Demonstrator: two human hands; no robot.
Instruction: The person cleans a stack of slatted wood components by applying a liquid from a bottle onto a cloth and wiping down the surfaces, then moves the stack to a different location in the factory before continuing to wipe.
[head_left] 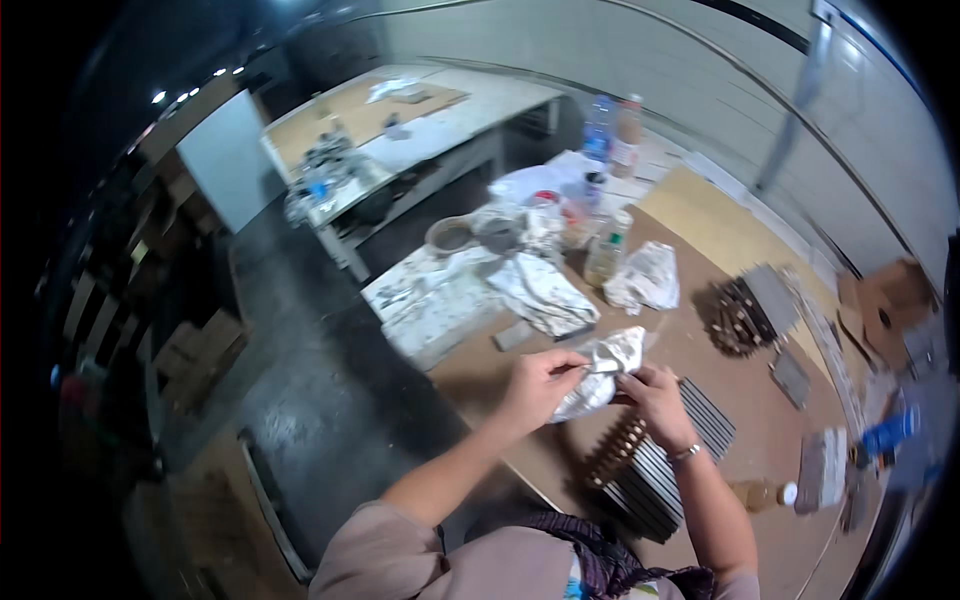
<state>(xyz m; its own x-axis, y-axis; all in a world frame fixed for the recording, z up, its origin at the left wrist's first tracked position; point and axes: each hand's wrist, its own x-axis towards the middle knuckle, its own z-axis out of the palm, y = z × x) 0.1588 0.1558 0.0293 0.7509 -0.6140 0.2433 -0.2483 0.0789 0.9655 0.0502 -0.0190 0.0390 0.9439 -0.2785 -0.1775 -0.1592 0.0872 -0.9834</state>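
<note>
Over the near part of the brown-topped table, my left hand (545,388) and my right hand (656,402) hold a crumpled white rag (622,348) between them. The left fingers pinch its left side, and the right fingers close on its lower right. Between my fingertips, a small light-coloured piece against the rag is too blurred to name. Just below the rag, partly hidden under my right wrist and forearm, stand several grey metal plates (650,490) in a row. Their left ends carry copper-coloured, stud-like parts (617,452).
Another cluster of plates with coppery ends (735,315) stands at the right. Ahead lie a stained cloth (545,292), a crumpled white rag (645,277), a bowl (450,236) and bottles (600,130). A yellowish bottle (762,495) lies near my right forearm. A second table (470,105) stands far left.
</note>
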